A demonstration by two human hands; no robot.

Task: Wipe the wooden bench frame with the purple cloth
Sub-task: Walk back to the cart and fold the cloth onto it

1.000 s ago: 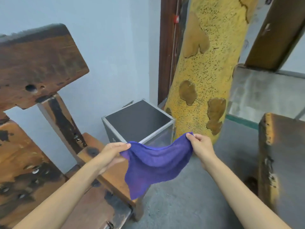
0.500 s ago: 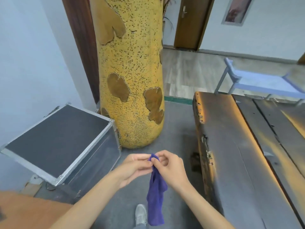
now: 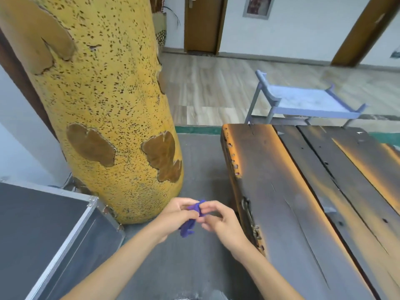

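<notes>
Left hand: I see my left hand [image 3: 176, 215] raised at centre frame, forearm entering from the near left, fingers curled and pinching the purple cloth [image 3: 190, 221].
Right hand: my right hand [image 3: 220, 221] faces it, forearm from the near right, thumb and fingertips pinching the cloth's upper end.
Purple cloth: bunched between both hands, its lower part hanging just below them, above the grey floor [image 3: 194, 161].
Wooden bench: dark planks [image 3: 303, 202] at right, just beside my right hand; I cannot tell whether they touch.
Case: black metal-edged box [image 3: 41, 230] at near left, closed; contents hidden.
Pillar: yellow speckled column [image 3: 112, 100] at far left.
</notes>
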